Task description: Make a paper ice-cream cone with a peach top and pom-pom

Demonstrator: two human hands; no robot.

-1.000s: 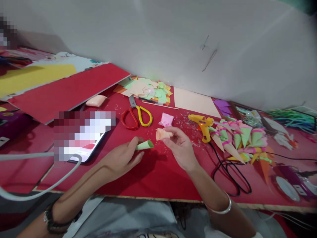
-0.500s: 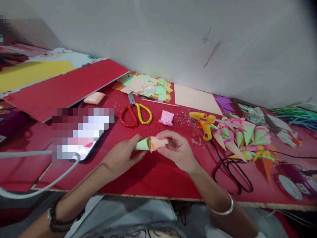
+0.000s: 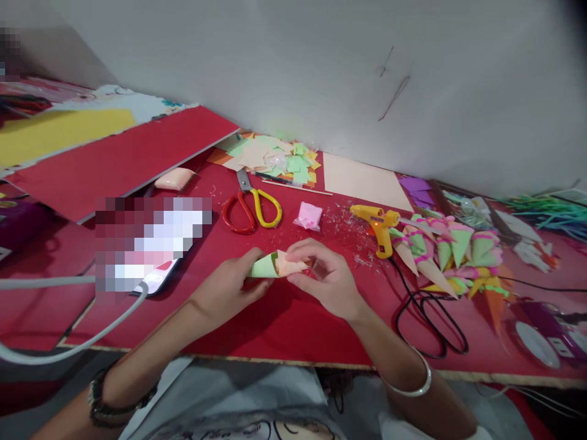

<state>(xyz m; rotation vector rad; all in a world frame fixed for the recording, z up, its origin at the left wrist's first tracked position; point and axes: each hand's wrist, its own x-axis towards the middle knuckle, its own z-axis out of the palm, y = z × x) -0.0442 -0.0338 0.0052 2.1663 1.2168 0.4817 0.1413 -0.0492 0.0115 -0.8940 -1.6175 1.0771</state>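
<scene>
Matt paper's seen in the green cone (image 3: 263, 267) and, seemingly, the peach roll (image 3: 288, 265) around 6 o'clock, over a glossy tabletop (image 3: 293, 333). Smooth yellow plastic's sported by the glue gun (image 3: 380, 225) at 3, and metal blades (image 3: 243, 179) are paired with shiny scissor handles (image 3: 243, 230) at 10.

Rolled cone (image 3: 263, 267): in the left hand (image 3: 233, 282), lower middle
Folded piece (image 3: 288, 264): in the right hand (image 3: 328, 278), at the cone's mouth
Packet (image 3: 309, 216): on the bench (image 3: 275, 336), between scissors (image 3: 252, 191) and glue gun (image 3: 380, 227)
Phone (image 3: 160, 276): left of the scissors
Paper scraps (image 3: 263, 156): behind the scissors
Sheet (image 3: 364, 180): behind the glue gun
Cone heap (image 3: 452, 247): right of the glue gun
</scene>
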